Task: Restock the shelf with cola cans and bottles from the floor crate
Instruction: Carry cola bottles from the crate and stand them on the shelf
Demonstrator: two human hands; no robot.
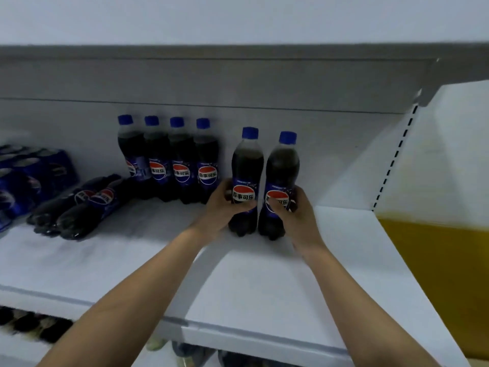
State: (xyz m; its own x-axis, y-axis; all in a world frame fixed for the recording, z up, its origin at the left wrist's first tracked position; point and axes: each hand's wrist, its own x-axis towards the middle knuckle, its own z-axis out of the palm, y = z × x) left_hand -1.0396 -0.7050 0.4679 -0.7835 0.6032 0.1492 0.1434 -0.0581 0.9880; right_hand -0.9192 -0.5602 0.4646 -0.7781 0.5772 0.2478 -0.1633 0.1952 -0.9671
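Two cola bottles with blue caps stand upright side by side on the white shelf. My left hand grips the left bottle around its label. My right hand grips the right bottle the same way. Just to their left, several more upright cola bottles form a row against the back panel. Two bottles lie on their sides further left. Blue cola cans are stacked at the far left of the shelf.
The shelf's right end meets a white side panel with a slotted upright. A yellow surface lies beyond it. Dark items show on a lower shelf under the front edge. Bare shelf board lies to the right of the held bottles.
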